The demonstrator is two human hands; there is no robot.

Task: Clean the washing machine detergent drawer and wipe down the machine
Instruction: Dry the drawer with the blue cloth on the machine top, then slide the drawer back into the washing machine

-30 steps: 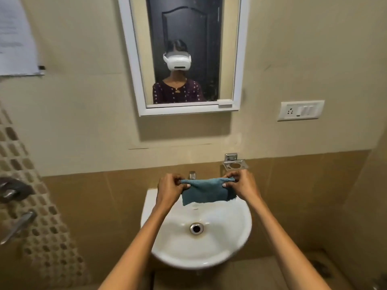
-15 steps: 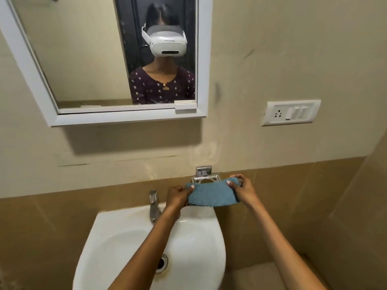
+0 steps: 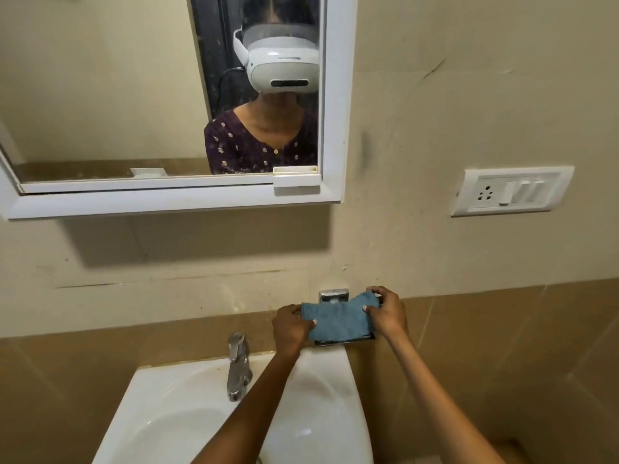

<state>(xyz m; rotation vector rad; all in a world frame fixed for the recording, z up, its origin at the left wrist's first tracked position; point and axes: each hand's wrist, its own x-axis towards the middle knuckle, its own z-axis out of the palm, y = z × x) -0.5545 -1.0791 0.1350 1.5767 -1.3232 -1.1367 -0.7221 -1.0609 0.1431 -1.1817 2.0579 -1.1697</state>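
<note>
While the left hand (image 3: 289, 327) and right hand (image 3: 387, 313) pinch its ends, a blue cloth (image 3: 338, 322) covers the metal holder (image 3: 333, 295)

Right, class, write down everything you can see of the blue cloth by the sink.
The blue cloth is a small dull teal piece, soft and towel-like, apparently folded into a rough rectangle. It lies spread over a chrome wall holder, above the back right corner of the white sink. Its top edge sags in the middle, showing the holder's bracket. The left hand grips its left edge and the right hand pinches its right edge.
</note>
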